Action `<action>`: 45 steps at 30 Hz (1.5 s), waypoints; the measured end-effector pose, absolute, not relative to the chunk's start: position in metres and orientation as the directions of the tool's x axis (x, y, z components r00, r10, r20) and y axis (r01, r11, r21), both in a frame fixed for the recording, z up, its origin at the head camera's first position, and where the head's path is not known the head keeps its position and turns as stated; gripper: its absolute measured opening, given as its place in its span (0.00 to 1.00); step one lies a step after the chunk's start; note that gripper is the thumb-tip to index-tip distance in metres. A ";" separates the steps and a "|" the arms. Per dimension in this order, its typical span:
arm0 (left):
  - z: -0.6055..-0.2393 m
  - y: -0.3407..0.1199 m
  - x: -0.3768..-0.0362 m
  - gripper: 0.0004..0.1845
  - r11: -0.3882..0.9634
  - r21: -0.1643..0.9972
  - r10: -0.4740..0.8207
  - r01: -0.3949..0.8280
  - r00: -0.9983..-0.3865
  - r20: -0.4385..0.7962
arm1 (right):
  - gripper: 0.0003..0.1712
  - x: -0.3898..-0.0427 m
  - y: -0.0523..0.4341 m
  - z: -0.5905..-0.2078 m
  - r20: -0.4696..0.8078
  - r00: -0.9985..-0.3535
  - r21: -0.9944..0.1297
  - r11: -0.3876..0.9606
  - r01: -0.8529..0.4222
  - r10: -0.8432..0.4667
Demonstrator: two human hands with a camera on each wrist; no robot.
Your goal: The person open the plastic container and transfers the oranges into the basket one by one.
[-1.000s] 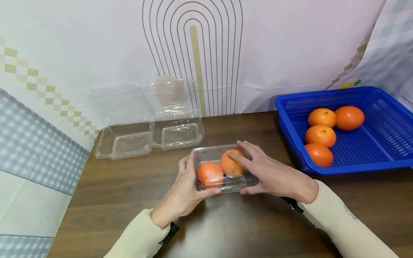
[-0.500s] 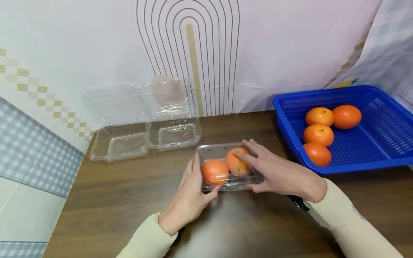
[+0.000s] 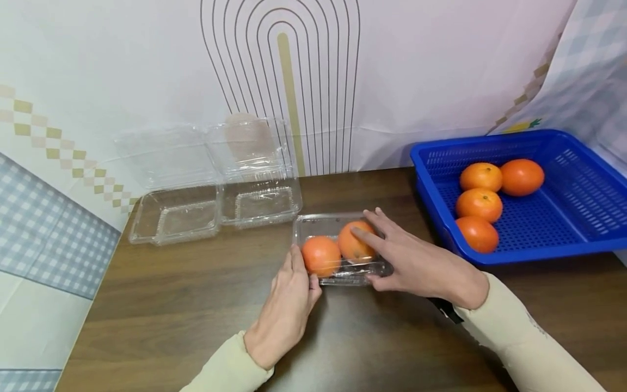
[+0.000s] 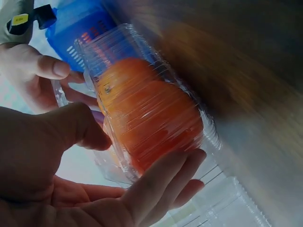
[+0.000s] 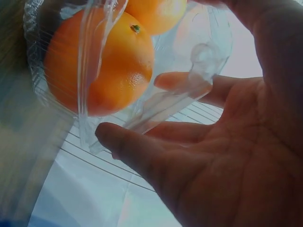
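Your left hand point(image 3: 286, 305) sits at the near left corner of the clear box point(image 3: 338, 250). Its fingers lie nearly straight along the box's left end and the thumb touches the near edge. The left wrist view shows fingers and thumb bracketing the box end, loosely curved, not clenched. Your right hand point(image 3: 416, 264) lies over the right end of the box, fingers extended flat across the lid and thumb at the near right corner. It presses rather than grips.

The box rests on the brown table point(image 3: 196, 305), centre, just left of the blue basket point(image 3: 578, 218). Inside it two oranges point(image 3: 320, 255) lie side by side, touching. Four more oranges point(image 3: 480, 204) sit in the basket. Two empty clear boxes point(image 3: 215, 204) stand open against the wall behind.

Against one second ago: the box has moved slightly away from you and lies flatter on the table. Your left hand has slid from cupping the box's left side to its near corner. Your right hand keeps the same flat hold on the lid. The basket fruit is unchanged.
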State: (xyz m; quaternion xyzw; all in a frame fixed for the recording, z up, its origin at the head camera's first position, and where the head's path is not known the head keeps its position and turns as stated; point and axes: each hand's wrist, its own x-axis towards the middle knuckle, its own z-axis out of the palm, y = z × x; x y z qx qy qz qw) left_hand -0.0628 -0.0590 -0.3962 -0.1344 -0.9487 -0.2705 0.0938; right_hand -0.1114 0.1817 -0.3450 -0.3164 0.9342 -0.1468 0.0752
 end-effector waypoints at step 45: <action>-0.390 -0.090 -0.098 0.34 0.105 0.945 0.385 -0.310 -0.863 -0.326 | 0.55 -0.128 0.196 -0.331 0.323 -0.908 -0.404 0.828 -0.388 -0.268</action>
